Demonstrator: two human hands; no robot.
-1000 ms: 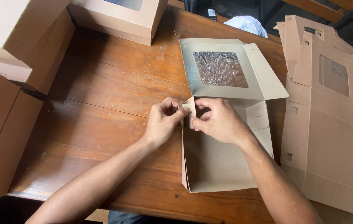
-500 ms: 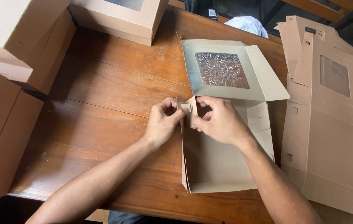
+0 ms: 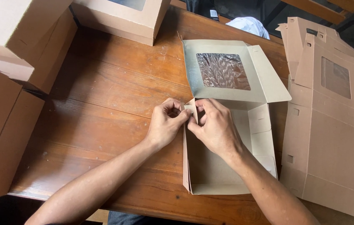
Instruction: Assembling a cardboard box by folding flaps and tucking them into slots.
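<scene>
Two bare hands meet at the far left corner of a half-made cardboard window box (image 3: 227, 166) that stands on the wooden table (image 3: 102, 96), close to the person's edge. The left hand (image 3: 166, 125) comes from outside the box and the right hand (image 3: 214, 127) from inside, so the left side wall (image 3: 185, 162) stands upright between them. The fingers of both hands are bent and pressed together on a small flap at that corner — it looks like they pinch it from both sides to keep wall and flap in line, but the flap itself is mostly hidden under the fingertips.

Behind the hands the lid (image 3: 227, 71) lies open and flat, with its clear film window facing up; in this position it does not cover the corner. On the right side the wall (image 3: 264, 137) of the box is not fully raised.

Several flat unfolded blanks (image 3: 331, 125) lie in a stack just beside the box on the right. Finished closed boxes stand at the far edge (image 3: 123, 18) and piled on the left (image 3: 14, 62) — well apart from the hands.
</scene>
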